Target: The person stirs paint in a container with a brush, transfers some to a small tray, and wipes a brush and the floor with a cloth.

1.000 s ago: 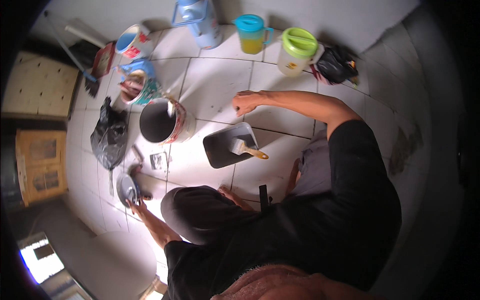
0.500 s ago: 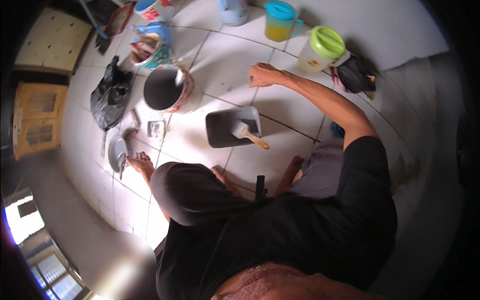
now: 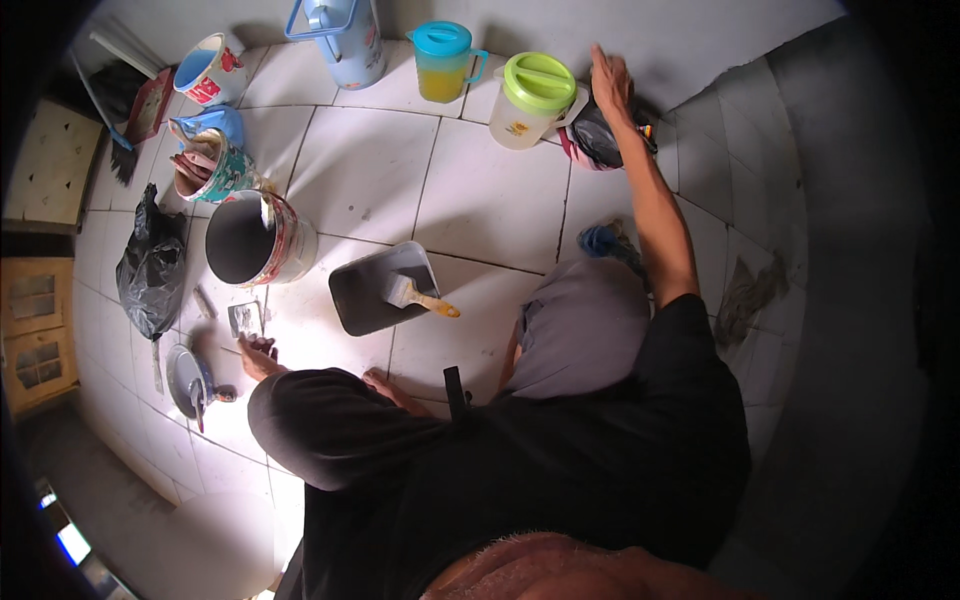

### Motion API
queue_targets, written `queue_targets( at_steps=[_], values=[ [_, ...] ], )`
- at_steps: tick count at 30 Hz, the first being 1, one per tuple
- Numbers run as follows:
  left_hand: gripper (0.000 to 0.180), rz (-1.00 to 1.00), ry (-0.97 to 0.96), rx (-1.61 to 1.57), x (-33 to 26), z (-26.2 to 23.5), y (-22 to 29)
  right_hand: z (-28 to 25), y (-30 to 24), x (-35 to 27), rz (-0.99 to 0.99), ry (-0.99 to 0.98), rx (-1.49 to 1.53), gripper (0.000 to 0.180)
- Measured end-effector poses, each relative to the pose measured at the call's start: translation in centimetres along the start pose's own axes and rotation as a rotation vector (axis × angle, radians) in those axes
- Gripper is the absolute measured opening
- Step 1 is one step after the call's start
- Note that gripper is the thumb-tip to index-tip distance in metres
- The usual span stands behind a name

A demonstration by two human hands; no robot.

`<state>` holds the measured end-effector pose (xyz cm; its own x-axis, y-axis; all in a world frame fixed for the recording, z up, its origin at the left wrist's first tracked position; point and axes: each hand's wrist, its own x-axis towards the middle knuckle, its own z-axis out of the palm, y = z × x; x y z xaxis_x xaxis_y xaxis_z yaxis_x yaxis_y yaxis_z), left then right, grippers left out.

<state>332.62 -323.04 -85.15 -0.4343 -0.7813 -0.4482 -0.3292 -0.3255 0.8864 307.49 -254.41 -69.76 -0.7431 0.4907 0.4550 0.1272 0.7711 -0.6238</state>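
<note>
My right hand [image 3: 612, 85] is stretched far forward at the grey wall, fingers extended and nothing visible in them. Below it lies a dark plastic bag [image 3: 594, 138], beside a clear jug with a green lid [image 3: 526, 112]. Low on the left, my left hand [image 3: 260, 358] hovers by my knee with its fingers loosely apart, close to a small square plate [image 3: 245, 320] with grey smears. Near that hand lies a round grey pan [image 3: 187, 380] with a tool resting across it. A paintbrush [image 3: 421, 297] leans in a grey rectangular tub [image 3: 355, 318] in front of me.
A paint bucket [image 3: 292, 240] with dark contents stands left of the tub. Behind it are a smaller bucket [image 3: 228, 172], a blue flask [image 3: 350, 55] and a blue-lidded jug [image 3: 440, 82]. A black bag [image 3: 150, 265] lies left; rags [image 3: 608, 240] lie right.
My right hand has moved forward and right, from above the floor tiles to the wall, its fingers straightening. My left hand has shifted from beside the pan towards the square plate. The view has turned right.
</note>
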Motion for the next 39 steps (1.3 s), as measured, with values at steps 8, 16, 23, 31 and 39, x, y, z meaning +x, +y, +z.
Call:
queue_targets(
  at_steps=[8, 16, 23, 31, 39],
  values=[
    [0.086, -0.134, -0.628, 0.443, -4.5, 2.1, -3.1, 4.6, 1.5, -5.0, 0.126, -0.046, 0.343, 0.065],
    [0.098, -0.226, -0.934, 0.379, -7.0, 4.2, -3.5, 4.8, 2.9, -7.3, 0.103, 0.054, 0.277, 0.057],
    [0.095, -0.306, -1.172, 0.273, -9.2, 6.6, -2.4, 1.8, 2.9, -10.4, -0.082, -0.05, 0.467, 0.033],
    [0.101, -0.292, -1.213, 0.295, -9.0, 8.2, -2.9, -0.1, -1.2, -13.9, -0.258, -0.357, 0.431, 0.036],
    [0.111, -0.324, -1.249, 0.269, -8.7, 8.5, -3.0, -0.4, -6.3, -16.7, -0.13, -0.577, 0.264, 0.038]
  ],
)
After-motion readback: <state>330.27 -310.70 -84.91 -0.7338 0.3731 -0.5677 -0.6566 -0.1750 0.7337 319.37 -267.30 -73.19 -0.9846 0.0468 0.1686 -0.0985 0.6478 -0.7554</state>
